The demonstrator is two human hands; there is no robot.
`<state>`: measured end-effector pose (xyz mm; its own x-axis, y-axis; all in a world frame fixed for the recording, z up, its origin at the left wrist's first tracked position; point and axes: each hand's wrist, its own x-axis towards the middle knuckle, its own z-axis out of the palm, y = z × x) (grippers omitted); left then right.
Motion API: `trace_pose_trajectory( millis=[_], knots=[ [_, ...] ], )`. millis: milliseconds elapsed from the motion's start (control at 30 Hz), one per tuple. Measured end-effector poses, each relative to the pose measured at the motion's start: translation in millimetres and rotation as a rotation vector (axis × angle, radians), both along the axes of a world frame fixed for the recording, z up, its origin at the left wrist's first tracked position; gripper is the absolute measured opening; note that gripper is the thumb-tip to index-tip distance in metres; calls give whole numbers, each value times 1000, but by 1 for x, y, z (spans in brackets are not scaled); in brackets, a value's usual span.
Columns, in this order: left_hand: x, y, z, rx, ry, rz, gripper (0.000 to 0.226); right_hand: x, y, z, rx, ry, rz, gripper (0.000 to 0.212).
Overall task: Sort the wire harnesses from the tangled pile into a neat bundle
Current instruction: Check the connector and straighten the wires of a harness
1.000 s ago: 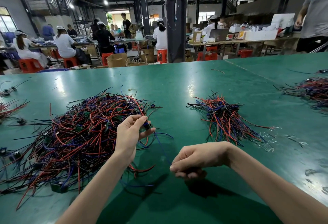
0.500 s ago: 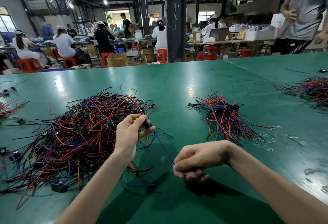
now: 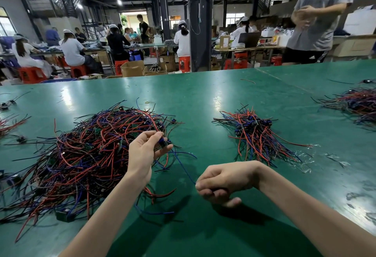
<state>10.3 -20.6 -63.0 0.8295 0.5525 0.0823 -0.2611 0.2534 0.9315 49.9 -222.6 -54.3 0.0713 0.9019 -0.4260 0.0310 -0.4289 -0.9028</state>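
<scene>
Since the earlier frame, the blue wire (image 3: 184,167) of the harness in hand has pulled straighter, and my right hand (image 3: 221,181) has eased slightly rightward. Harness location: stretched between my hands, at the near edge of the tangled pile (image 3: 87,155), its dark connector (image 3: 162,141) pinched in my left hand (image 3: 145,151). The sorted bundle (image 3: 258,134) lies well apart to the right on the green table (image 3: 203,98).

Risk, in my judgement: loops caught in the pile may drag neighbouring harnesses out, or strain the connector, if I tug.

Pose: left hand raised over the pile's edge, thumb and fingertips clamped on the connector. Right hand fisted, knuckles up, fingers curled round the wire's end.
</scene>
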Motion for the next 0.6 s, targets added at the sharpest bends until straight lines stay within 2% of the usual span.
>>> trace_pose_trajectory(
  millis=[100,233,367,467,600],
  knots=[
    [0,-1,0,34,-2,21,11,3,-2,0,43,92,-6,33],
    [-1,-4,1,88,-15,40,12,4,-1,-5,53,105,-15,33],
    [-2,-4,4,-13,-3,27,11,7,2,-8,49,66,-34,33],
    [-1,-4,5,-111,2,3,10,13,1,-5,50,-17,-20,38],
    [-1,-6,6,-161,28,-15,11,20,3,-3,-20,-214,-139,62]
  ],
)
